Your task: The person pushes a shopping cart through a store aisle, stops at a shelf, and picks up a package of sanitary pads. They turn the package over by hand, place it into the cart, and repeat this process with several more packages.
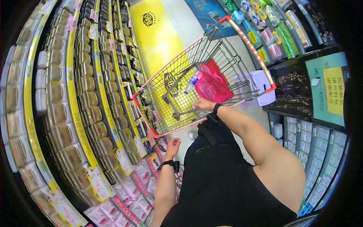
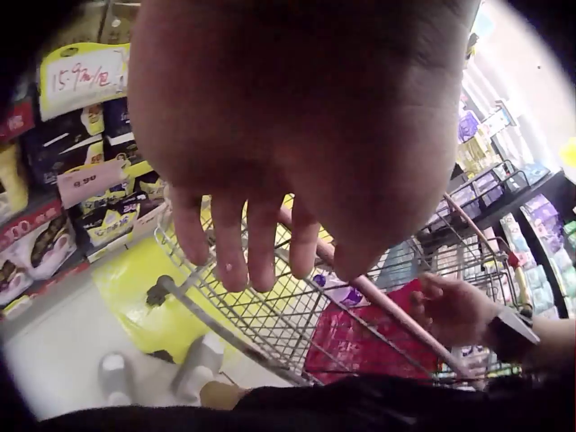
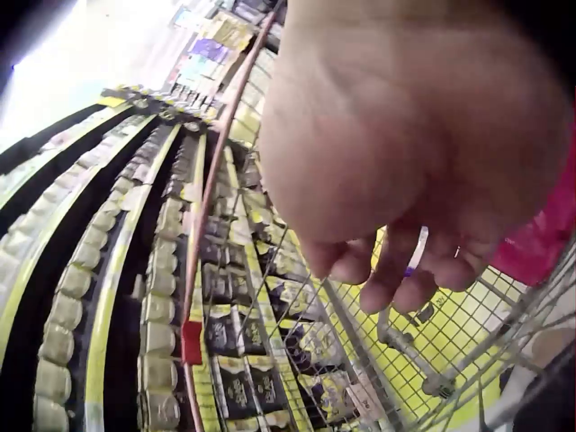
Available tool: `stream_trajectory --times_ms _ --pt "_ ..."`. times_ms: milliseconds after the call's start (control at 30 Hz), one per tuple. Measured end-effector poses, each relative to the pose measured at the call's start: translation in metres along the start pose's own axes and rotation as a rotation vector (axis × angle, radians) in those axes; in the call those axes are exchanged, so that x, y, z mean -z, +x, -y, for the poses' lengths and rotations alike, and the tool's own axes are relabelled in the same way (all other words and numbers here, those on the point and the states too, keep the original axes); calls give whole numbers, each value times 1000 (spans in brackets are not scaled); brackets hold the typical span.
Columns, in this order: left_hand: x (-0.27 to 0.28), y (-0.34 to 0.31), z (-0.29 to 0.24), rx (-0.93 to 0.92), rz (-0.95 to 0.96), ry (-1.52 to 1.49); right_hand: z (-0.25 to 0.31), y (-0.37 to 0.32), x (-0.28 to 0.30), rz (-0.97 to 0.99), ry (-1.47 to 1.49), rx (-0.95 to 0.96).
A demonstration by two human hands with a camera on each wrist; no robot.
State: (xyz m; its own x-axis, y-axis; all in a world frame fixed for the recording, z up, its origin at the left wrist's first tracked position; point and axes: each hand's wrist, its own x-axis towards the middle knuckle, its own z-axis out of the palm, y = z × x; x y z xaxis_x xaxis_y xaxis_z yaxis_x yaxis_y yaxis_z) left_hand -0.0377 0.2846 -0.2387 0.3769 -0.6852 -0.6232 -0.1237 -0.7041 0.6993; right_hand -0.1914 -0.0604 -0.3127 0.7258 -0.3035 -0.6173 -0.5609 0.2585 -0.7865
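My right hand (image 1: 204, 104) hangs over the near side of a wire shopping cart (image 1: 181, 60), its fingers loosely bent and holding nothing visible. In the right wrist view the right fingers (image 3: 414, 290) overlap the cart's mesh. Inside the cart lie a bright pink bag (image 1: 213, 87) and, against it, a clear bottle (image 1: 193, 83) with a blue-purple label. My left hand (image 1: 173, 148) is in the air between the cart's near corner and the shelves, with nothing in it. Its relaxed fingers (image 2: 261, 243) point toward the cart in the left wrist view.
Shelves of packed clear tubs (image 1: 64, 138) line the left side, with price cards (image 1: 100, 183) jutting out. Pink packets (image 1: 123, 196) fill the lower shelf. On the right stand a lilac bin (image 1: 261, 89) and shelves of wipes packs (image 1: 270, 38). A yellow floor sticker (image 1: 151, 41) lies beyond the cart.
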Motion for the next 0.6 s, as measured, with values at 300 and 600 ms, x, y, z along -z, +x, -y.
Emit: stream_trajectory --times_ms 300,600 --pt "-31 -50 156 95 -6 -23 25 -131 -28 -228 -1182 175" --pt "-46 -100 178 193 -17 -196 8 -161 -13 -434 -1330 252"
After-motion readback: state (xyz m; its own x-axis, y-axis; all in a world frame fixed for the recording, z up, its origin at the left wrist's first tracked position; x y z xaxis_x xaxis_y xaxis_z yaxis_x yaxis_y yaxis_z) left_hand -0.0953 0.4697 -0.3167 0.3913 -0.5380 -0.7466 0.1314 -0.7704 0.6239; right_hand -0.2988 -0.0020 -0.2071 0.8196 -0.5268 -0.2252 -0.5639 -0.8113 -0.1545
